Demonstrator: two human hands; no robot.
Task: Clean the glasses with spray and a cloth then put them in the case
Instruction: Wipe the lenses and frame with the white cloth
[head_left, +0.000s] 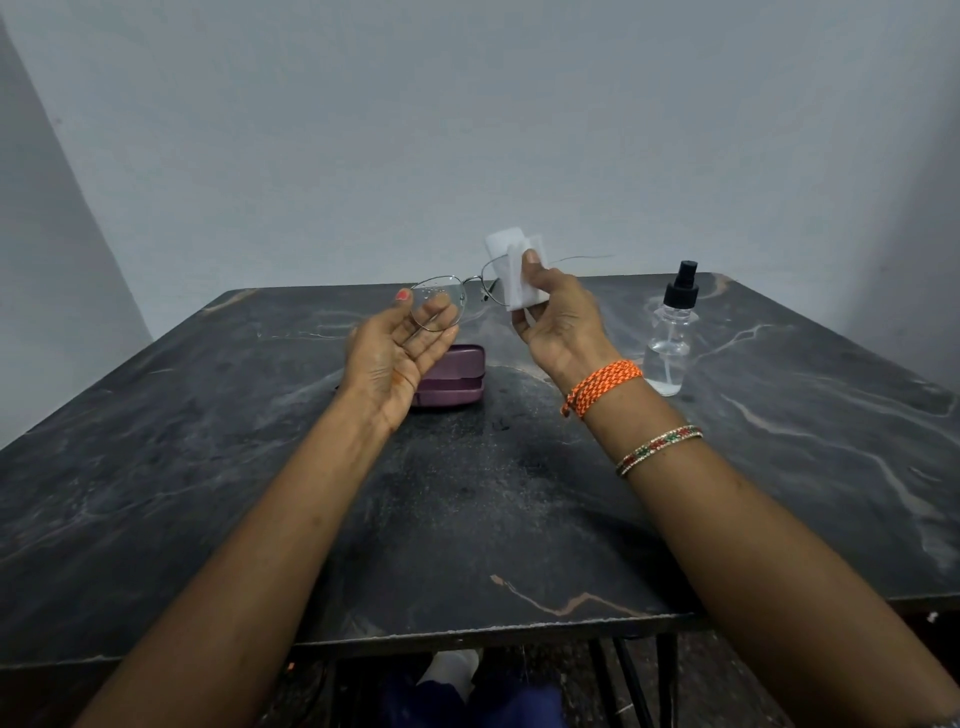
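Thin metal-framed glasses (470, 283) are held up above the dark marble table (467, 493). My left hand (400, 348) holds the left lens between thumb and fingers, palm up; droplets show on that lens. A white cloth (514, 270) is folded over the right lens, and my right hand (558, 317) pinches it there with thumb and fingers. One temple arm sticks out to the right past the cloth. A closed purple case (457, 376) lies on the table below my left hand, partly hidden by it.
A clear spray bottle (670, 338) with a black nozzle stands on the table right of my right hand. A plain grey wall rises behind the table's far edge. My legs and the table's frame show below the near edge.
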